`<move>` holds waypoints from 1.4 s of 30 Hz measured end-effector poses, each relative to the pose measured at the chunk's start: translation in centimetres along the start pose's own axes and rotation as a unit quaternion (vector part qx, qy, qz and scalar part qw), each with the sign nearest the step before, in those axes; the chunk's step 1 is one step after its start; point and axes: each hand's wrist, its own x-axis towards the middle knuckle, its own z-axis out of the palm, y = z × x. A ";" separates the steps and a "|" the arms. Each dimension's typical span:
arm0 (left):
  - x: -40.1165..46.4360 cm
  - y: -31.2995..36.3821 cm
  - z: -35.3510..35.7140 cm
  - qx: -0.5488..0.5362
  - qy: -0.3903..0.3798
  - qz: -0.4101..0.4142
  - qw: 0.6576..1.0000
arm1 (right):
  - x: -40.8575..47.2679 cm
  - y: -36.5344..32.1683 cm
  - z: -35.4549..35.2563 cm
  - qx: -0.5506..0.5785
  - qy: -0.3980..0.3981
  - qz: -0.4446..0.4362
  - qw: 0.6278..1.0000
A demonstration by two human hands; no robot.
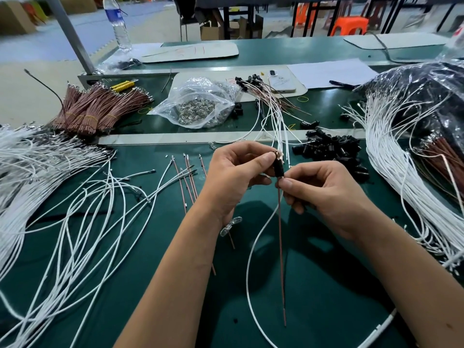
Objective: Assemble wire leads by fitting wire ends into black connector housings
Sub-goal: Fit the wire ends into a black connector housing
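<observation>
Over a green work table [326, 285] strewn with loose white wires [75, 209], the right hand [326, 197] and left hand [233, 177] pinch a small black plastic connector housing [278, 168], brown and white leads hanging below.

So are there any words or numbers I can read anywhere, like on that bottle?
None can be read.
Water bottle: its blue label is too blurred.
Far white board: red marks, not legible.
White board under the phone: faint red marks, too small.
</observation>
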 end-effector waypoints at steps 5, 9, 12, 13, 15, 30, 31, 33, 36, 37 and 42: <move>0.0 0.1 0.0 0.001 -0.001 -0.001 1.000 | 0.1 0.0 0.0 -0.002 -0.005 0.004 1.000; 0.0 0.0 0.0 0.000 -0.008 0.000 1.000 | 0.1 0.0 -0.1 -0.004 -0.012 0.001 1.000; 0.0 -0.1 0.0 -0.001 -0.010 0.003 1.000 | 0.1 0.1 -0.2 -0.008 -0.015 -0.003 1.000; 0.0 -0.1 -0.1 -0.001 -0.011 0.004 1.000 | 0.1 0.1 -0.2 -0.010 -0.016 -0.003 1.000; 0.0 -0.1 -0.1 -0.002 -0.014 0.003 1.000 | 0.1 0.2 -0.3 -0.011 -0.016 -0.004 1.000; -0.2 0.2 -0.4 0.009 -0.038 -0.002 0.999 | 0.3 0.5 -0.3 -0.014 -0.017 -0.015 1.000; -0.2 0.3 -0.5 0.004 -0.046 -0.007 0.999 | 0.3 0.5 -0.3 -0.014 -0.018 -0.016 1.000; -0.3 0.4 -0.7 0.001 -0.057 -0.013 0.998 | 0.3 0.5 -0.3 -0.017 -0.017 -0.019 1.000; -0.3 0.3 -0.7 0.012 -0.066 -0.006 0.998 | 0.4 0.6 -0.4 -0.019 -0.014 -0.020 1.000; -0.3 0.3 -0.7 0.013 -0.066 -0.002 0.998 | 0.4 0.6 -0.4 -0.021 -0.014 -0.021 0.999; -0.2 0.2 -0.7 0.014 -0.062 0.016 0.998 | 0.4 0.7 -0.5 -0.024 -0.014 -0.024 0.999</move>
